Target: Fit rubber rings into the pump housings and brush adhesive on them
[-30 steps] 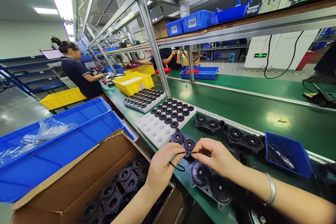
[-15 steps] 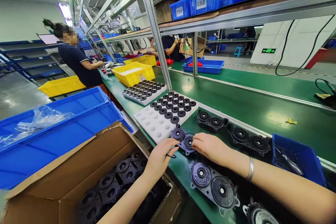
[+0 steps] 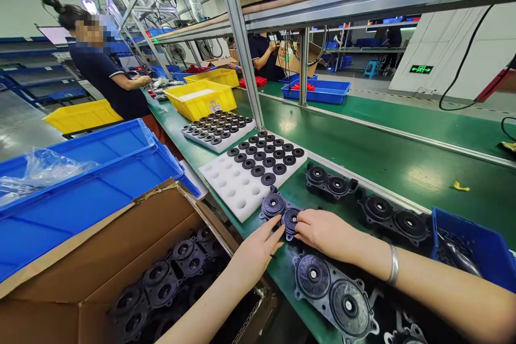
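A black housing with two round recesses (image 3: 273, 205) lies on the green bench, beside the near corner of a white foam tray (image 3: 229, 178) holding black discs. My left hand (image 3: 258, 247) touches the left side of its nearer disc, and a small dark piece shows under the fingers. My right hand (image 3: 322, 231), with a metal bracelet at the wrist, has bent fingers on the right side of the same disc. What lies between the fingertips is too small to tell. A larger-looking two-disc housing (image 3: 332, 293) sits just below my right hand.
An open cardboard box (image 3: 52, 266) of housings stands at the lower left, by blue bins (image 3: 100, 183). More housings (image 3: 330, 183) and a blue bin of small parts (image 3: 475, 242) are at the right. A metal post (image 3: 241, 37) rises behind. A co-worker (image 3: 100, 70) stands at left.
The view has tilted down and shifted a little. My left fingers have come onto the nearer disc; the black ring that hung from them no longer shows as a loop. My right hand stays at the disc.
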Motion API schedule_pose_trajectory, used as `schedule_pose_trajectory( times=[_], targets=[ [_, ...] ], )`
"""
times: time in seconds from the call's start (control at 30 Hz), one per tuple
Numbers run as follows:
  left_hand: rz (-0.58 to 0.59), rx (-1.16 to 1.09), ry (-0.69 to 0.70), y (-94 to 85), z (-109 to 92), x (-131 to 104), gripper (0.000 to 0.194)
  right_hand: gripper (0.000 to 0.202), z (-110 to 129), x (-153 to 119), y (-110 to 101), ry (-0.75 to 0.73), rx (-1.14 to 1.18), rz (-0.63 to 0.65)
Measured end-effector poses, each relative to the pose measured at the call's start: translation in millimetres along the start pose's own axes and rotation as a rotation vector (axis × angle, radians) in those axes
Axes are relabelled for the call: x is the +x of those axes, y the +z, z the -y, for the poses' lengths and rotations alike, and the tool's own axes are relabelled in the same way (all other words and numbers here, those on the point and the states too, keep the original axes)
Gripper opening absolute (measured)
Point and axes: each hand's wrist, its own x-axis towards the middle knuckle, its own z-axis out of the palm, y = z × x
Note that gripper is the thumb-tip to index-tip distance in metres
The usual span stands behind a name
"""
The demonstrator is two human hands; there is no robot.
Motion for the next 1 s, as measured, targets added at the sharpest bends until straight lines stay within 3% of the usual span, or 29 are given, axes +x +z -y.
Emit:
schedule_pose_trajectory(
  times=[0.23,0.37,0.57,0.83,1.0],
  targets=[
    [-0.014,0.033,0.039,-1.8,-2.7,1.2,0.039,0.021,-19.2,13.1,-7.7,0.166,0.258,-0.149],
    [-0.014,0.043,0.049,-3.3,-3.7,0.8,0.038,0.031,-30.6,27.2,-6.4,0.122,0.336,-0.102],
    [0.002,0.071,0.045,-4.3,-4.3,0.6,0.041,0.024,-35.7,38.7,-1.0,0.091,0.382,-0.026],
    [0.036,0.132,0.062,-4.5,-4.7,-1.6,0.036,0.020,-46.5,27.3,-1.1,0.170,0.355,-0.029],
    [0.083,0.180,0.100,-5.2,-3.2,-4.5,0.056,0.021,-47.1,9.3,-9.3,0.183,0.327,-0.029]
  ],
)
